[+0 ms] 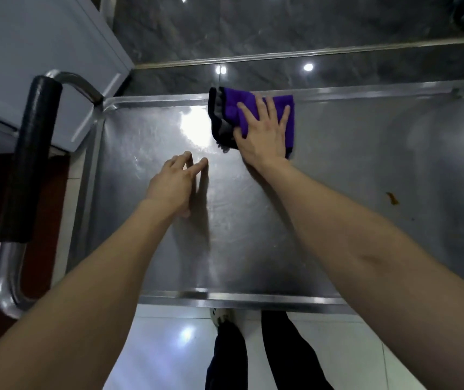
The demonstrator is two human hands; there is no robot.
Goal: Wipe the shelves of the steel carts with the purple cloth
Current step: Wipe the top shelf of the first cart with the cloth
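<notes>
The top shelf of a steel cart (337, 153) fills the middle of the view, with a raised rim all round. A folded purple cloth (233, 108) with a grey and black edge lies near the far rim. My right hand (263, 133) presses flat on the cloth, fingers spread. My left hand (176, 184) rests on the bare steel to the left of it, fingertips touching the shelf, holding nothing.
The cart's steel handle with a black grip (32, 153) curves up at the left. A white cabinet (28, 52) stands behind it. A small brown stain (393, 199) marks the shelf at right. Dark marble wall behind; my legs and white floor tiles below.
</notes>
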